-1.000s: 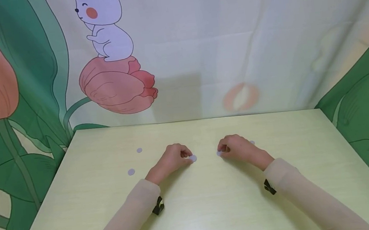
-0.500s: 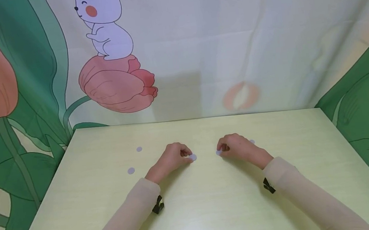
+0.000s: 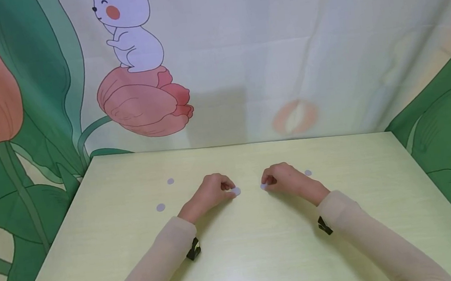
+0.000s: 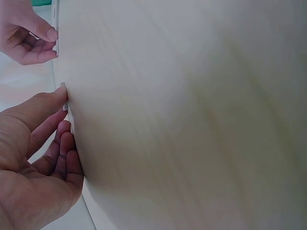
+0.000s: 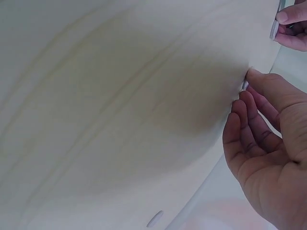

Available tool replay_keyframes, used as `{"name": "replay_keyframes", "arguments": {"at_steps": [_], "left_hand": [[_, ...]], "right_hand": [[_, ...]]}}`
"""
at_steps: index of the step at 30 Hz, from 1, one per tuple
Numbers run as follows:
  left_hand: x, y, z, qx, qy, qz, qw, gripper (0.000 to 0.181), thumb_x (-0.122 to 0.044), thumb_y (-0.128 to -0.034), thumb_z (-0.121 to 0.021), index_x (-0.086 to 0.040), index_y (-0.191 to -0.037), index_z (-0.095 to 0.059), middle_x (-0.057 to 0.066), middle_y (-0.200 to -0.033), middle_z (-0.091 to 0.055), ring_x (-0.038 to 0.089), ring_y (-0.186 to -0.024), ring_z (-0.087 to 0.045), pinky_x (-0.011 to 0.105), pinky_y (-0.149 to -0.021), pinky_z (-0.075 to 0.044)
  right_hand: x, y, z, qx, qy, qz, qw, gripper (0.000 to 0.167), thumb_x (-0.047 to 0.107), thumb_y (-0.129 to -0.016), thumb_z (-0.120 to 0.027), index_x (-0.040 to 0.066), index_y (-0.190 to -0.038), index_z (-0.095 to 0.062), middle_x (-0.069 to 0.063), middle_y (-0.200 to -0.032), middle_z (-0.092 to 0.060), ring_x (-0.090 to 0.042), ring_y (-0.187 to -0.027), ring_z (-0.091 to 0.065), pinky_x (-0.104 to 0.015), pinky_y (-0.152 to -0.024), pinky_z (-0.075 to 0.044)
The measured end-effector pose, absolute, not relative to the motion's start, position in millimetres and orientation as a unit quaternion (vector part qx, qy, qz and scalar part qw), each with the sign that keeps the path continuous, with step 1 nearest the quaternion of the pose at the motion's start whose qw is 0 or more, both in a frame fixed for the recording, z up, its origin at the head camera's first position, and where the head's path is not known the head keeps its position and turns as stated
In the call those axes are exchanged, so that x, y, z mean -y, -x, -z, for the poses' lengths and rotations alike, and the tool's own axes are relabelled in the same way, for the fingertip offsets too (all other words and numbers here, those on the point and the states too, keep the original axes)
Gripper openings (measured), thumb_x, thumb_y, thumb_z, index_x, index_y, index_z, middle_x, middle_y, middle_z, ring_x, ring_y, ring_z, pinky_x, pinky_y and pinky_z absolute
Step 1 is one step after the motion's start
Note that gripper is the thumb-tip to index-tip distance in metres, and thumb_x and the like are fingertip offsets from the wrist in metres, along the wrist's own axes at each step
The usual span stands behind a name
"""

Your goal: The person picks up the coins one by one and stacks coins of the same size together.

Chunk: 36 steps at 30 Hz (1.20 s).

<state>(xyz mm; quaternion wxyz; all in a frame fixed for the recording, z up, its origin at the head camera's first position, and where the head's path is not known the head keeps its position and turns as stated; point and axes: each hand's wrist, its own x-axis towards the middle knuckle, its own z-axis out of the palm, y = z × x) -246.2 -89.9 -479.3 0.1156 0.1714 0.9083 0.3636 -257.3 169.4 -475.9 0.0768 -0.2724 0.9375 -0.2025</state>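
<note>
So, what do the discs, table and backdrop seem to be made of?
Discs: perhaps plastic, smooth and pale with thin edges, though metal or card is possible.
Table: wood or wood-look laminate, slightly glossy, judging by faint grain and a soft glare.
Backdrop: probably matte printed cloth, since it hangs in soft creases.

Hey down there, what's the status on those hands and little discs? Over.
Left hand pinches a pale disc; right hand pinches a second disc. Three loose discs on the table, none between the hands.
</note>
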Motion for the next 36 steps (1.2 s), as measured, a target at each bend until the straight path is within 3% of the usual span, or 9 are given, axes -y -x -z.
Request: {"name": "replay_keyframes", "arguments": {"at_steps": [36], "left_hand": [[88.5, 247.9, 480.8, -0.912, -0.167, -0.353, 0.121, 0.017, -0.011, -0.0879, -0.081, -0.004, -0.102, -0.075, 0.005, -0.094, -0.066, 0.017, -0.086, -0.055, 0.031, -0.081, -0.049]], "right_hand": [[-137.5, 257.1, 478.0, -0.931, 0.288, 0.203, 0.092, 0.008, 0.015, -0.092, -0.076, 0.011, -0.098, -0.076, 0.004, -0.082, -0.065, -0.011, -0.076, -0.056, -0.026, -0.073, -0.05]]}}
